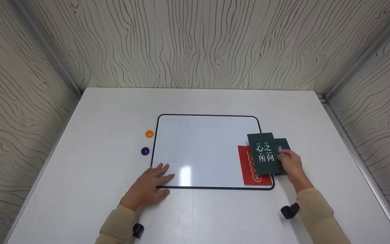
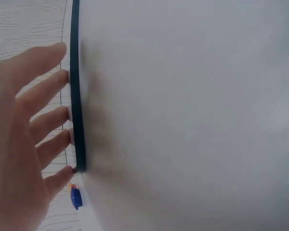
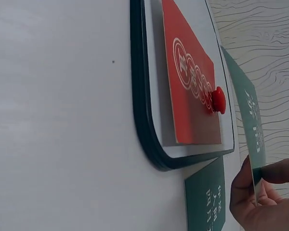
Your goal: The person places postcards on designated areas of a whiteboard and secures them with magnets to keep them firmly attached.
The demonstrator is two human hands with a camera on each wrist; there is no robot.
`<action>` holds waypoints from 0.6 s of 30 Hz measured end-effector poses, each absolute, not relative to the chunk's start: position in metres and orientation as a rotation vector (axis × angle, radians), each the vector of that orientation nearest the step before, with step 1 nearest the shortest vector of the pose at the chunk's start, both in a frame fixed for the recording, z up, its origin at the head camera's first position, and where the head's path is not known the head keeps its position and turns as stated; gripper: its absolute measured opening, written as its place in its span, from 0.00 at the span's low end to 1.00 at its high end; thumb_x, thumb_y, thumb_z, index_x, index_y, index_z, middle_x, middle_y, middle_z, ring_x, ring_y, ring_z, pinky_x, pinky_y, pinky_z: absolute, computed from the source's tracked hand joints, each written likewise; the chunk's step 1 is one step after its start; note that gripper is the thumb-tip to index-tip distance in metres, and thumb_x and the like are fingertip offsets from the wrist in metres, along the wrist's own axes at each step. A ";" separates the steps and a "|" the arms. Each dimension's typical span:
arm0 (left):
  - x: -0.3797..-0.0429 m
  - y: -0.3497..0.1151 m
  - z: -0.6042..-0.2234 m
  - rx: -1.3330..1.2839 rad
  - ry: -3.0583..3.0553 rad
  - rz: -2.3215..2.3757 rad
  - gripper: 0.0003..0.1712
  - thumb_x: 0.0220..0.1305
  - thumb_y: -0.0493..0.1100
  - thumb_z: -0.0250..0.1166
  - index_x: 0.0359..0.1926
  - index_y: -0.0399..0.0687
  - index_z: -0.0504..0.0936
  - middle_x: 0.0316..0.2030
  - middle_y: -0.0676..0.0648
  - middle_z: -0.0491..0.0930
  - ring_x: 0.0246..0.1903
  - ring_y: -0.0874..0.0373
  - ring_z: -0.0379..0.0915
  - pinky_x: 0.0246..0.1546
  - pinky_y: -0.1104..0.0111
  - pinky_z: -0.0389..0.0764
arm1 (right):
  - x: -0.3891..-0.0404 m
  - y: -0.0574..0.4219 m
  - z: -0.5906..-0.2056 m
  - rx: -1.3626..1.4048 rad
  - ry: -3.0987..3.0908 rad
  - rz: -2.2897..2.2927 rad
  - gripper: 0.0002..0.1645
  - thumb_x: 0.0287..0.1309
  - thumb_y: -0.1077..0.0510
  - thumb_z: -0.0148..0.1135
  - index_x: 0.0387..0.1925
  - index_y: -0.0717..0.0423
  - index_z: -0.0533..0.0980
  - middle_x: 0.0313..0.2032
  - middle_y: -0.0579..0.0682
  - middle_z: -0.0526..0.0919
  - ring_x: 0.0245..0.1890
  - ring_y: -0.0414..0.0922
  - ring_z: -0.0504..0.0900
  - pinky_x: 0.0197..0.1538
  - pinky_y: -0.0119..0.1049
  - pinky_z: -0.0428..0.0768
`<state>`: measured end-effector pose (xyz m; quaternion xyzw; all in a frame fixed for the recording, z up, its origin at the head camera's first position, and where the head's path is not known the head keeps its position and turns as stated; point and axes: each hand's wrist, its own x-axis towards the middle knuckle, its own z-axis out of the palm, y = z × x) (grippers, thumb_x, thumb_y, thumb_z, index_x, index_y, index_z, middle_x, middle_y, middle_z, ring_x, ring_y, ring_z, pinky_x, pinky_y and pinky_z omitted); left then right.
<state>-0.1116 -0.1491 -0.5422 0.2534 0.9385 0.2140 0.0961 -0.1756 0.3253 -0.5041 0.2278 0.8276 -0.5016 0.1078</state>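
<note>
My right hand (image 1: 291, 165) pinches a dark green card (image 1: 264, 140) with white characters by its right edge, thumb on top. The card is raised over the right side of a black-framed whiteboard (image 1: 198, 145). Beneath it, a red card (image 1: 245, 169) with gold circled characters lies in the board's lower right corner; a red magnet (image 3: 219, 100) sits on it in the right wrist view. A second green card (image 1: 283, 143) lies on the table beside the board, partly hidden by the held card and hand. Fingers spread, my left hand (image 1: 147, 186) rests at the board's lower left corner.
An orange magnet (image 1: 149, 134) and a dark blue magnet (image 1: 145, 151) sit on the white table (image 1: 113, 115) just left of the board. Wood-patterned panels (image 1: 195, 44) rise behind the table and on both sides.
</note>
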 end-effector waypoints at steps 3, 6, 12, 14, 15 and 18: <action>-0.111 -0.149 -0.542 0.744 2.780 0.638 0.28 0.65 0.51 0.59 0.66 0.57 0.71 0.73 0.46 0.60 0.74 0.45 0.53 0.73 0.46 0.57 | -0.173 0.319 -0.504 0.642 2.432 -1.464 0.29 0.70 0.60 0.38 0.68 0.68 0.56 0.71 0.70 0.55 0.72 0.62 0.56 0.76 0.55 0.57; -0.111 -0.149 -0.542 0.737 2.784 0.638 0.28 0.65 0.51 0.59 0.66 0.57 0.71 0.73 0.46 0.61 0.74 0.45 0.54 0.73 0.45 0.57 | -0.171 0.312 -0.505 0.605 2.460 -1.446 0.27 0.69 0.60 0.40 0.66 0.68 0.59 0.67 0.69 0.61 0.66 0.59 0.64 0.69 0.50 0.67; -0.110 -0.148 -0.544 0.716 2.784 0.644 0.29 0.65 0.52 0.59 0.67 0.59 0.70 0.73 0.47 0.60 0.74 0.46 0.53 0.74 0.46 0.56 | -0.168 0.299 -0.505 0.556 2.508 -1.444 0.24 0.68 0.61 0.46 0.61 0.68 0.64 0.60 0.67 0.69 0.52 0.49 0.72 0.45 0.29 0.72; -0.110 -0.147 -0.543 0.703 2.781 0.643 0.29 0.65 0.53 0.59 0.67 0.60 0.69 0.74 0.48 0.59 0.75 0.47 0.52 0.74 0.47 0.55 | -0.167 0.296 -0.505 0.536 2.504 -1.443 0.24 0.68 0.60 0.46 0.62 0.68 0.64 0.60 0.67 0.69 0.52 0.49 0.72 0.44 0.28 0.72; -0.110 -0.147 -0.543 0.703 2.784 0.643 0.29 0.65 0.52 0.59 0.67 0.60 0.70 0.74 0.48 0.59 0.75 0.47 0.52 0.74 0.47 0.55 | -0.166 0.295 -0.505 0.528 2.502 -1.438 0.24 0.68 0.60 0.46 0.62 0.68 0.64 0.59 0.67 0.69 0.52 0.49 0.72 0.44 0.27 0.72; -0.110 -0.148 -0.544 0.715 2.798 0.645 0.29 0.64 0.52 0.59 0.66 0.60 0.71 0.73 0.47 0.61 0.74 0.46 0.54 0.74 0.47 0.56 | -0.166 0.292 -0.505 0.516 2.507 -1.441 0.24 0.68 0.61 0.46 0.61 0.68 0.64 0.56 0.65 0.71 0.48 0.46 0.73 0.42 0.25 0.72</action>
